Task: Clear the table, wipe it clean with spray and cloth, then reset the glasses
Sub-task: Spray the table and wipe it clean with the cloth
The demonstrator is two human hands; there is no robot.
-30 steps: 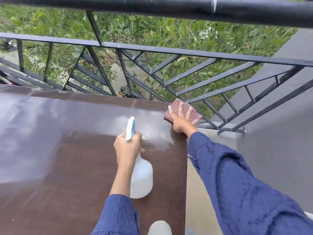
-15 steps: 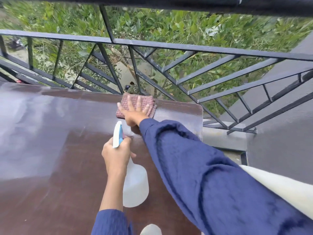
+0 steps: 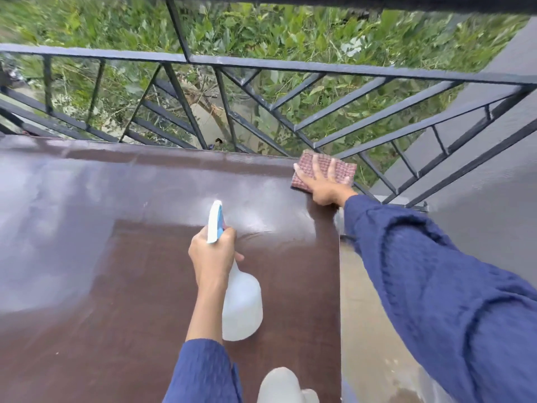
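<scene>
A glossy dark brown table [image 3: 101, 271] fills the lower left of the head view. My left hand [image 3: 212, 257] grips the neck of a white spray bottle [image 3: 242, 303] with a blue-and-white trigger head, held upright over the table's right half. My right hand [image 3: 322, 184] lies flat, fingers spread, on a folded pink checked cloth [image 3: 340, 167] at the table's far right corner, the cloth overhanging the edge. A wet sheen shows on the surface between the bottle and the cloth. No glasses are in view.
A black metal railing [image 3: 261, 65] runs just behind the table's far edge, with green bushes beyond it. Right of the table lie a concrete floor [image 3: 366, 330] and a grey wall [image 3: 494, 199]. A pale rounded object [image 3: 279, 385] sits at the bottom edge.
My right hand has slid the cloth from the middle of the far edge back right to the far right corner. The left hand and bottle have hardly moved.
</scene>
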